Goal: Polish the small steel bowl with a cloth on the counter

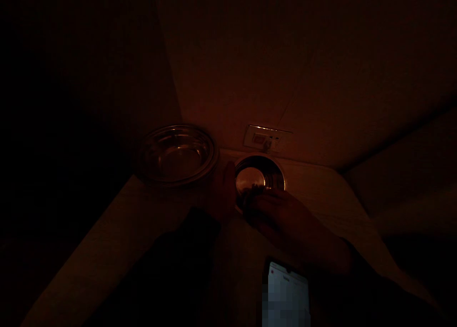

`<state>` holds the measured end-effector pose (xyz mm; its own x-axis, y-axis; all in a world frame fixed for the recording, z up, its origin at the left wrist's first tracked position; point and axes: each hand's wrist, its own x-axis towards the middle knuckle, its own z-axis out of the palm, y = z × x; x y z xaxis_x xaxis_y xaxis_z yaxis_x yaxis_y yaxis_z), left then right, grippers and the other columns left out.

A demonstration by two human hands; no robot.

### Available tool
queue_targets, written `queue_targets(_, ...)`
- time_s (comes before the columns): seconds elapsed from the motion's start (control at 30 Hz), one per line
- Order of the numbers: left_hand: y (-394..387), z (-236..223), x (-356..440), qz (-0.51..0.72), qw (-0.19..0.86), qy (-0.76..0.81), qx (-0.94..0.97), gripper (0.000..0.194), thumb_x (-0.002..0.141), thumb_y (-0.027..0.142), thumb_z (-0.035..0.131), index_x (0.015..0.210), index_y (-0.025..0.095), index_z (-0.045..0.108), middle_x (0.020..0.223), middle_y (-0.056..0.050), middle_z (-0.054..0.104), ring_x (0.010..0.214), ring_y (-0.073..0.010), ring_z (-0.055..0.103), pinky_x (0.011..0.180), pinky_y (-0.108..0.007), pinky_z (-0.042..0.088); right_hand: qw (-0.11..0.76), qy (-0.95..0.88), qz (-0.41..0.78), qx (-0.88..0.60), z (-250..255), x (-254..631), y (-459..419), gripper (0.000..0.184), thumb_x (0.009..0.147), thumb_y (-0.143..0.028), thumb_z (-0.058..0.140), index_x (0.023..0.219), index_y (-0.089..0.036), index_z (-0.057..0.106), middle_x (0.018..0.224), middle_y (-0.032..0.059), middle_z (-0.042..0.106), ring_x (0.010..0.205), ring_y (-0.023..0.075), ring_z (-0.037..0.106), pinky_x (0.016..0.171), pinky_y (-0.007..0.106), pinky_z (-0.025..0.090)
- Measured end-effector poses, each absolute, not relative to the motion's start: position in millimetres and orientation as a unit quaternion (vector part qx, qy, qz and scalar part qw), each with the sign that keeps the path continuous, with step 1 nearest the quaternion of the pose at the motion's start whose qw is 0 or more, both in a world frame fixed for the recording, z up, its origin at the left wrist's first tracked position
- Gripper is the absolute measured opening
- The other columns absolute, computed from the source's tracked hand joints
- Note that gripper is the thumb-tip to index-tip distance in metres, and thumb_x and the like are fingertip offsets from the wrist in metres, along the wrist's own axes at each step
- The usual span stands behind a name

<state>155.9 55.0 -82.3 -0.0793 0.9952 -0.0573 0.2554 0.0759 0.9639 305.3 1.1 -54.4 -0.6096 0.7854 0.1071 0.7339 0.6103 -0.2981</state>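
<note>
The scene is very dark. A round, shiny metal bowl [276, 174] stands on the wooden table close to the wall. My left hand [222, 193] is against the bowl's left side, gripping it near the rim. Over the near right rim, my right hand [282, 217] reaches in with its fingers bent together and pointing down. Dark shapes show at its fingertips inside the bowl, too dim to tell what they are. The bowl's near side is partly hidden by both hands.
A wider metal basin [180, 163] sits at the table's back left. On the wall behind the bowl is a socket plate [267, 137] with a switch. A lit phone [288, 293] lies in front, below my right wrist. The wooden table [314, 177] has a rounded back right corner.
</note>
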Motion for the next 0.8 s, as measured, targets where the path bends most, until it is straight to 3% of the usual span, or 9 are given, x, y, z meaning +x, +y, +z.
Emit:
queue_targets(0.2, 55, -85, 156, 0.439, 0.436, 0.580, 0.530, 0.049, 0.090, 0.049, 0.028, 0.070, 0.017, 0.060, 0.065, -0.004, 0.065, 0.063, -0.0164, 0.058, 0.059, -0.026, 0.043, 0.142, -0.858, 0.089, -0.486, -58, 287, -2, 0.015, 0.089, -0.025, 0.052, 0.100, -0.018, 0.059, 0.099, 0.0073, 0.065, 0.096, 0.0221, 0.057, 0.084, 0.038, 0.044)
queue_targets(0.43, 58, -89, 156, 0.453, 0.444, 0.569, 0.523, 0.046, 0.089, 0.049, 0.031, 0.067, 0.018, 0.057, 0.065, -0.003, 0.063, 0.061, -0.0158, 0.056, 0.055, -0.026, 0.040, 0.064, -0.892, 0.037, -0.446, -45, 309, -1, 0.012, 0.082, -0.017, 0.059, 0.093, -0.019, 0.063, 0.098, 0.0074, 0.066, 0.095, 0.0243, 0.057, 0.090, 0.044, 0.039)
queue_targets(0.63, 57, -85, 156, 0.445, 0.432, 0.572, 0.536, 0.044, 0.090, 0.044, 0.030, 0.067, 0.018, 0.057, 0.062, -0.003, 0.061, 0.061, -0.0159, 0.057, 0.057, -0.026, 0.041, 0.132, -0.873, 0.071, -0.465, -52, 291, -3, 0.014, 0.089, -0.021, 0.052, 0.100, -0.017, 0.060, 0.098, 0.0061, 0.065, 0.096, 0.0209, 0.057, 0.094, 0.039, 0.039)
queue_targets(0.8, 56, -86, 154, 0.440, 0.426, 0.570, 0.548, 0.044, 0.089, 0.047, 0.032, 0.066, 0.018, 0.056, 0.058, -0.001, 0.058, 0.058, -0.0155, 0.054, 0.055, -0.026, 0.041, 0.062, -0.891, 0.037, -0.448, -47, 297, -5, 0.014, 0.086, -0.018, 0.055, 0.098, -0.019, 0.063, 0.097, 0.0069, 0.067, 0.097, 0.0234, 0.058, 0.098, 0.046, 0.034)
